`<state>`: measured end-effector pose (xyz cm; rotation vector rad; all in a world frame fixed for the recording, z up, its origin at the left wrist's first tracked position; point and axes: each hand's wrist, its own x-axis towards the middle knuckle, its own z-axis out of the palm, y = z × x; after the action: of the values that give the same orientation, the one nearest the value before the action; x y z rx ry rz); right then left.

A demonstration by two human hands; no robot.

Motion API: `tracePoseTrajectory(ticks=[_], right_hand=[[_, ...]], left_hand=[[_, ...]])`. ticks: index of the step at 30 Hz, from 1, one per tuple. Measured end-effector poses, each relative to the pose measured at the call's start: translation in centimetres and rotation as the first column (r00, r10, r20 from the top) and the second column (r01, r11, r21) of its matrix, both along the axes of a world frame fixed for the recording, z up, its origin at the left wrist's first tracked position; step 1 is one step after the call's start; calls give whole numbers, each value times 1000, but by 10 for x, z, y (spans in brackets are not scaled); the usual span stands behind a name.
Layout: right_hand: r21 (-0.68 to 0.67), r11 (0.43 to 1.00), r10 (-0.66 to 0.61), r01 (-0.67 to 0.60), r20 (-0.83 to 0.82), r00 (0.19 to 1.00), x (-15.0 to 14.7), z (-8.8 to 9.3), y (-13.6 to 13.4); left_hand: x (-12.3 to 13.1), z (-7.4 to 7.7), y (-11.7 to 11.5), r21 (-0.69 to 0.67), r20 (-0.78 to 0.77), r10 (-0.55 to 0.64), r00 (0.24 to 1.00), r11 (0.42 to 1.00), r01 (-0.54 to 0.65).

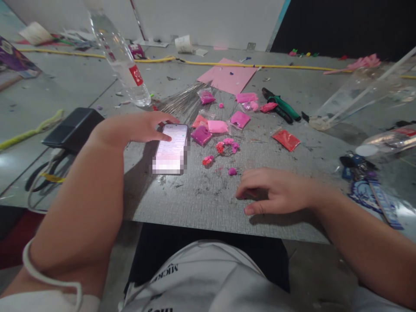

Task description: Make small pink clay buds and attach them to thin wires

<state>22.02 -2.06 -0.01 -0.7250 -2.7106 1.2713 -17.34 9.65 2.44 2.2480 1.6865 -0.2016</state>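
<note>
A lit phone (171,149) lies flat on the grey table, its lower part pixelated. My left hand (143,126) reaches over its upper end, thumb on the screen and fingers stretched along the top edge, without gripping it. My right hand (271,191) rests near the front edge, fingers loosely bent and apart from the thumb, with nothing between them. Close to its fingertips sits a small purple clay lump (232,171). Beyond are a ring of pink and red clay bits (227,146), an orange-pink lump (207,160) and several small packets of pink clay (217,126).
Thin wires (185,102) fan out behind the phone, near a tilted-looking water bottle (125,73). Green-handled pliers (286,106), a red packet (286,138) and keys (354,164) lie rightward. Pink paper (229,76) and a yellow cable (221,64) lie behind; a black adapter (73,128) is left.
</note>
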Motion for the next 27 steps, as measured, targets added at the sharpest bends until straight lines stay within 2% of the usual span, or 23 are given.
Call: tracePoseTrajectory(ticks=[7, 17, 27], right_hand=[[10, 1000, 0, 0, -6, 1000, 0, 1, 0], [23, 1000, 8, -8, -21, 1000, 0, -1, 0], [-4, 1000, 6, -6, -4, 1000, 0, 0, 1]], left_hand=[[1, -1, 1, -17, 8, 14, 1000, 1000, -14], [6, 6, -6, 4, -15, 30, 999, 1000, -30], [2, 2, -1, -29, -5, 18, 1000, 999, -18]])
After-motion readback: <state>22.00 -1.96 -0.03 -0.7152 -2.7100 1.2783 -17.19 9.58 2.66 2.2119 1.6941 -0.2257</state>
